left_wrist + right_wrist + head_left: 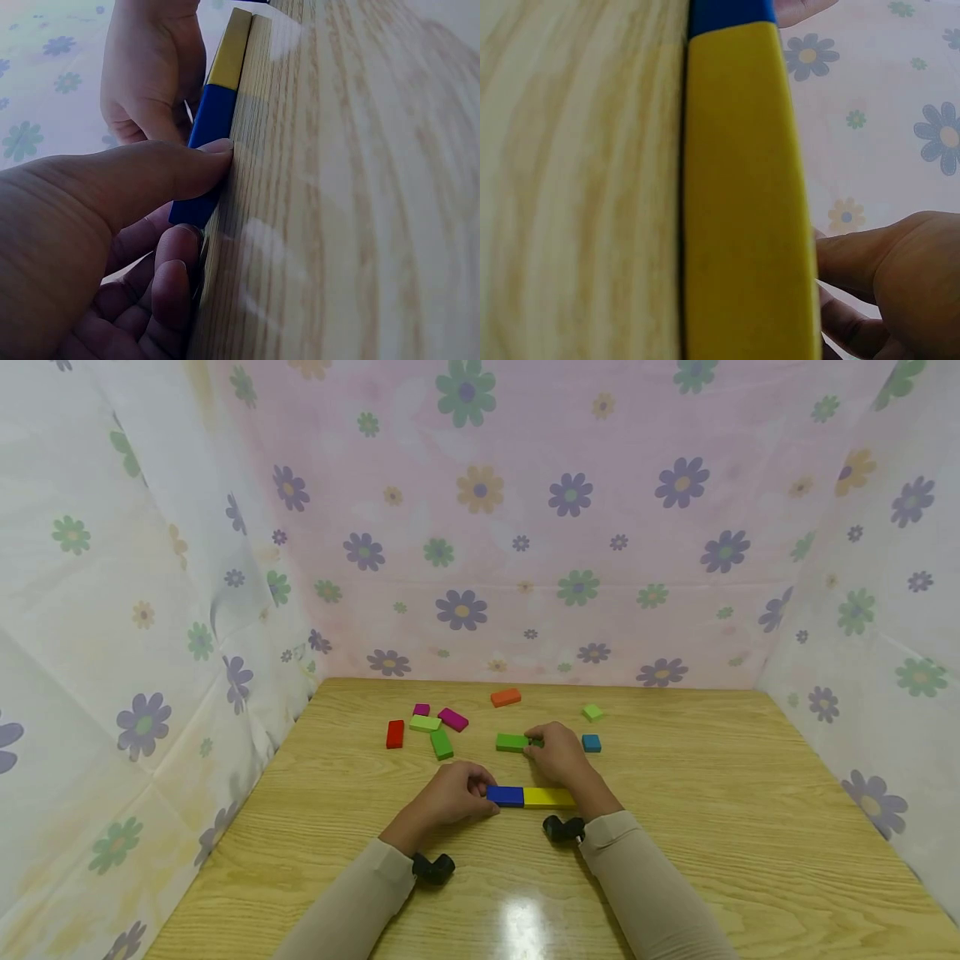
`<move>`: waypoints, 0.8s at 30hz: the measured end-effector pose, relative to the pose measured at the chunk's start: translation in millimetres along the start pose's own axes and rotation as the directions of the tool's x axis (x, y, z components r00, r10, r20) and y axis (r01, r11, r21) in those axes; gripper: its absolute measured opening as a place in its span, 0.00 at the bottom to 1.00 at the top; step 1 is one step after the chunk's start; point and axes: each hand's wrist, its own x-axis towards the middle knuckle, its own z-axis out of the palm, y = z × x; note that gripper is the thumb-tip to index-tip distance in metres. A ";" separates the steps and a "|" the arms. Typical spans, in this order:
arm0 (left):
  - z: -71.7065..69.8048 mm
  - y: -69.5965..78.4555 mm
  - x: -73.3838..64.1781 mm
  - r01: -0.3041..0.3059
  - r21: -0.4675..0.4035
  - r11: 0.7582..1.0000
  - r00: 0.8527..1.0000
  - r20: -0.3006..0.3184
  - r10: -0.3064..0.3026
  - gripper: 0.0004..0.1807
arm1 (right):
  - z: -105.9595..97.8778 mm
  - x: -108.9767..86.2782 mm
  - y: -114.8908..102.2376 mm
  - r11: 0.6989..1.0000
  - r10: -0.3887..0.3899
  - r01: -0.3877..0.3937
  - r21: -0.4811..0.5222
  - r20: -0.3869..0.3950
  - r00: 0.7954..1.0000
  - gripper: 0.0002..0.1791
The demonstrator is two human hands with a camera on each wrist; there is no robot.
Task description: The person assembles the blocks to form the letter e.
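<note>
Left grip (453,793) on blue block (506,797), axis sideways

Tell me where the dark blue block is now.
In the head view, the dark blue block lies on the table, below and slightly right of centre, between the left hand at its left end and the yellow block against its right.

Table (712,835): glossy wood-grain surface; blue block (505,796), yellow block (746,187) and green block (512,742): smooth, painted-looking faces; floral backdrop (517,443): creased matt cloth; sleeves (652,885): matt fabric; wrist cameras (435,869) look like smooth black plastic.
</note>
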 end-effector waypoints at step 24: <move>-0.6 1.3 -0.1 0.016 -0.007 1.000 1.000 0.008 -0.016 0.13 | -1.7 -0.9 0.8 0.999 -0.032 0.032 0.011 0.004 0.999 0.20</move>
